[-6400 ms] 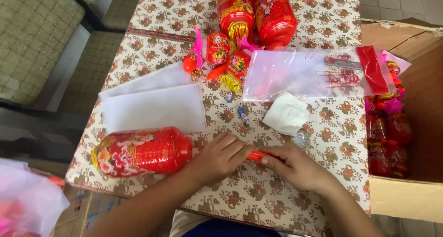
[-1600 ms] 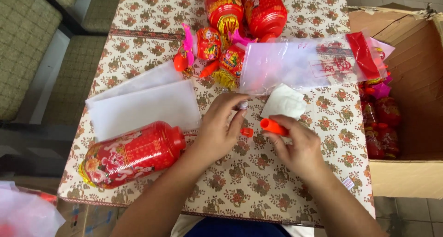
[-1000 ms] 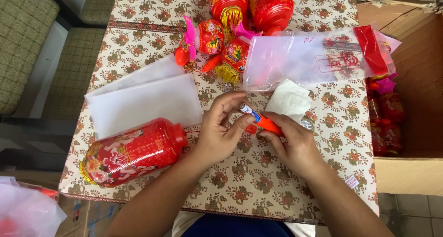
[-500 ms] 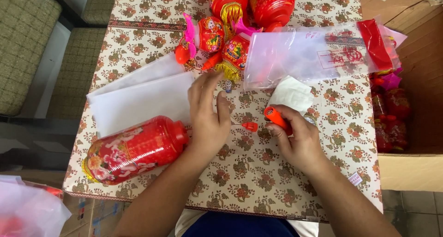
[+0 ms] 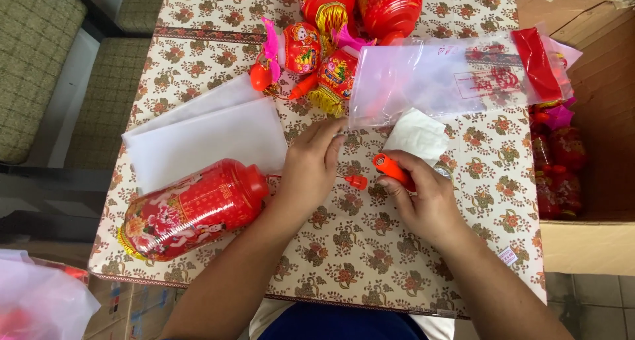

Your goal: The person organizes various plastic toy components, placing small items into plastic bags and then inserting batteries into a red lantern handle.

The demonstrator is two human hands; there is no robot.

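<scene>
Head cam: right hand [image 5: 426, 204] is clamped on an orange handle [image 5: 391, 169] pointing to 10 o'clock; cap [image 5: 357, 181] lies just beside it, under the left hand's [image 5: 307, 171] loose fingers.

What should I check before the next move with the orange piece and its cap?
1. Orange piece gripped in right hand: ok.
2. Small orange cap on the tablecloth, clear of both hands: ok.
3. Left hand empty: cannot tell, its fingers are reaching toward the clear bag.
4. Red lantern lying on its side, away from the table edge: ok.
5. White sheets flat, unobstructed: ok.
</scene>
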